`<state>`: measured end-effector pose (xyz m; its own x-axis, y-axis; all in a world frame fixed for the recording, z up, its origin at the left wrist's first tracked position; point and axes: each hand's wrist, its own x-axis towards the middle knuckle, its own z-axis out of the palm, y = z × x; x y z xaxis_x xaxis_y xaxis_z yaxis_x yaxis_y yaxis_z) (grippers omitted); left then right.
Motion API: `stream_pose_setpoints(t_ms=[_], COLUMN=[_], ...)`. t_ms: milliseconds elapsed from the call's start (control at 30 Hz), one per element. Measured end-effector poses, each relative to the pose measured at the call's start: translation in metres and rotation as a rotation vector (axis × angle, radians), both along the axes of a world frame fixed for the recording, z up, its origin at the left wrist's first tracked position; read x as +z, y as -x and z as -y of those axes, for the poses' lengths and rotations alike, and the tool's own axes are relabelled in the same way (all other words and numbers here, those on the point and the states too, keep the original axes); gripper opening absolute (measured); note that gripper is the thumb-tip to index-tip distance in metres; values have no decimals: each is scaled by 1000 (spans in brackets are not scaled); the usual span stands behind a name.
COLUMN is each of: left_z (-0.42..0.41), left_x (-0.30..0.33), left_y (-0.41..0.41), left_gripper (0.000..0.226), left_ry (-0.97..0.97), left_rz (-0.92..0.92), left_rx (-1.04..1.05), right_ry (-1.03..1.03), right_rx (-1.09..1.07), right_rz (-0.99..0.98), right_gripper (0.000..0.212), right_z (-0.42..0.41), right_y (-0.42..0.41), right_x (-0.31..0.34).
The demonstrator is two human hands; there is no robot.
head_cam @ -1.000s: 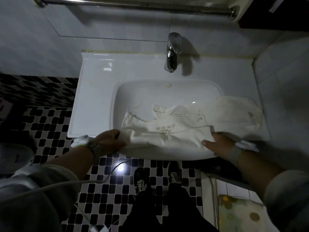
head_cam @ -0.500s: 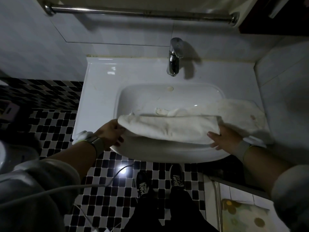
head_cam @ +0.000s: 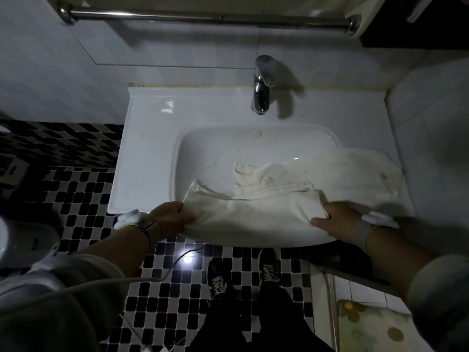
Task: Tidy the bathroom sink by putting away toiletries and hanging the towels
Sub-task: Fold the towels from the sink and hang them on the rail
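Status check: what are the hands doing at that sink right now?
Left hand grips towel corner. Right hand holds opposite end. Towel over sink front. Rail bare, path unobstructed.

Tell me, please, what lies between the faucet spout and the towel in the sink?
In the head view, only bare white basin with its overflow hole lies between the faucet and the towel.

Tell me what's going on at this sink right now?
A person stands at the bathroom sink with a whitish towel spread over its front edge. The left hand grips the towel's left end, and the right hand holds its right end. A second, stained towel lies on the sink's right side. The towel rail above hangs bare.
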<state>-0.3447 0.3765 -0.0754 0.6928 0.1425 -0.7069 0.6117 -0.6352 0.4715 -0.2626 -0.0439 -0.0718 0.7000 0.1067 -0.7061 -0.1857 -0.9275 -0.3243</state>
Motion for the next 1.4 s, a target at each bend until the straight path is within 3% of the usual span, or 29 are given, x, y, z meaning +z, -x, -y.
stream_pose_setpoints(t_ms=[67, 133, 300, 467, 600, 667, 733, 800, 867, 1000, 1133, 1200, 1400], left_z=[-1, -2, -10, 4, 10, 10, 10, 13, 17, 36, 61, 71, 90], left_x=[3, 7, 5, -4, -10, -8, -5, -3, -4, 1, 7, 6, 1], left_y=[-3, -6, -6, -5, -4, 0, -1, -9, -15, -13, -9, -7, -16], left_gripper=[18, 20, 16, 17, 32, 54, 69, 65, 54, 54, 63, 71, 79], left_ry=[49, 110, 98, -251, -283, -402, -550, -587, -507, -444, -567, -588, -572], left_rz=[40, 82, 32, 33, 41, 129, 296, 405, 375, 167, 156, 147, 54], left_rx=[89, 223, 182, -52, -28, -141, -400, -745, -997, -997, -1010, -1020, -1094], right_ry=[-64, -114, -91, 108, 161, 197, 226, 242, 215, 196, 230, 214, 258], right_rx=[-91, -165, -155, 65, 98, 102, 169, 377, 598, 809, 909, 974, 831], right_rz=[17, 40, 31, -14, 48, 159, 272, 330, 324, 160, 290, 320, 295], right_gripper=[44, 48, 50, 61, 56, 60, 69, 68, 53, 49, 30, 35, 42], right_z=[0, 0, -5, -8, -9, -7, -5, -9, -18, -34, -30, -31, -38], right_y=[-1, -6, -12, -9, -8, -9, -9, -9, -11, -1, 4, 9, 17], right_x=[2, 3, 5, -10, -14, -9, -6, 1, 8, 4, 3, 4, 5])
